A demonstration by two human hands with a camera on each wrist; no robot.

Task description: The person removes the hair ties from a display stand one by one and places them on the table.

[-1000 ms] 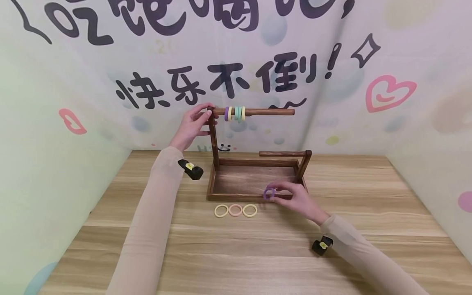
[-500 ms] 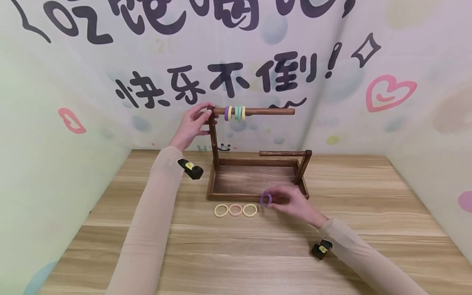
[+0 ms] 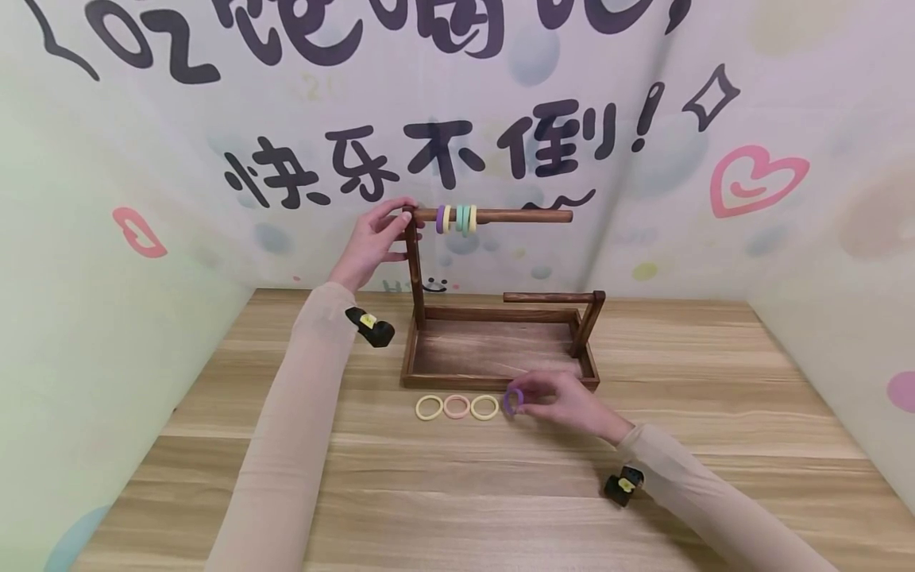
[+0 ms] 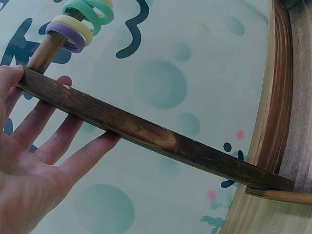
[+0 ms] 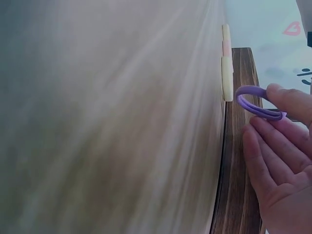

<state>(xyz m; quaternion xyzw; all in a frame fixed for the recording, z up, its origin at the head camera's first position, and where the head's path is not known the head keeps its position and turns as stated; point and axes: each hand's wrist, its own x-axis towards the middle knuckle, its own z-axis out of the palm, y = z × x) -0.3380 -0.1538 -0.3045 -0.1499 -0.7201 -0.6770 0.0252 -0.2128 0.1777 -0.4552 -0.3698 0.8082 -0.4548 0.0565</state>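
My left hand [image 3: 368, 246] grips the top corner of the wooden rack's tall post [image 3: 415, 270]; in the left wrist view its fingers [image 4: 61, 131] reach behind the post. On the rack's upper bar [image 3: 529, 215] hang a purple ring [image 3: 440, 219], two green rings [image 3: 465, 220] and two yellow ones. Just in front of the rack's tray, my right hand [image 3: 572, 407] pinches another purple ring [image 5: 251, 90] between thumb and fingers, tilted up on edge close over the table. To its left lie a yellow ring [image 3: 484, 419], a pink ring [image 3: 457, 418] and another yellow ring [image 3: 429, 419] in a row.
The rack's shallow tray [image 3: 493, 345] stands on the wood-grain table [image 3: 457, 500]. A lower bar [image 3: 546, 298] with no rings juts left from a short post [image 3: 588, 326] at the tray's right end. Behind is a printed wall cloth [image 3: 622, 230].
My right hand has moved the purple ring from over the tray's front edge toward me and slightly left, down beside the row of rings. The left hand stays on the post.
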